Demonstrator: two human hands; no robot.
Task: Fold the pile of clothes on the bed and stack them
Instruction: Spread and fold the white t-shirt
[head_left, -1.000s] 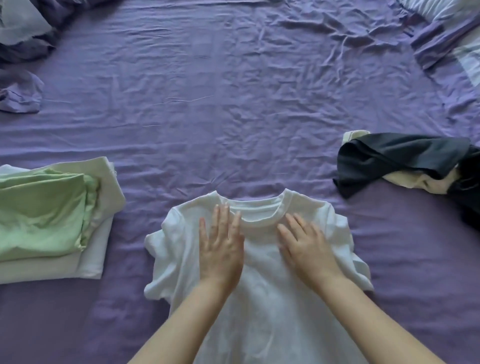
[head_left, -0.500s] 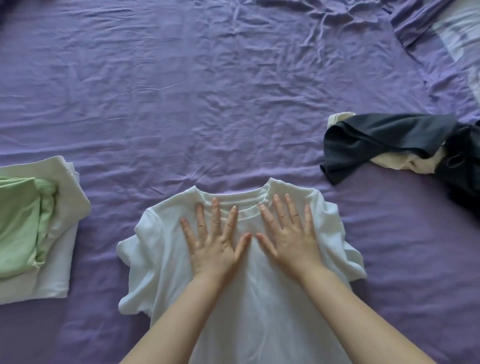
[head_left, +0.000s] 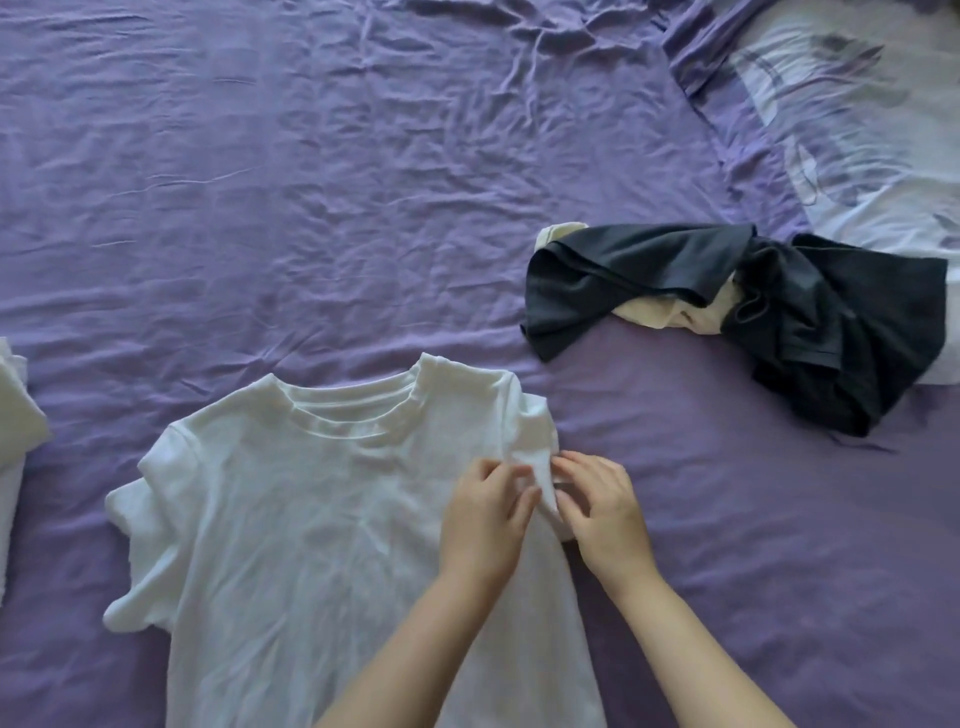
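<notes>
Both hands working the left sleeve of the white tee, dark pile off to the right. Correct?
Not quite: it is the right-side sleeve. The head view shows the left hand and the right hand both at that sleeve of the white tee. The dark pile does lie off to the right.

1 head view looks steeply down, close, over the bed (head_left: 363, 182).

Bed (head_left: 311, 182), wrinkled purple sheet. White T-shirt (head_left: 291, 519) flat, lower centre. Dark crumpled clothes (head_left: 779, 301) over cream garment (head_left: 670, 314), right. White folded stack (head_left: 15, 415), left edge. Patterned pillow (head_left: 857, 130), upper right.
</notes>
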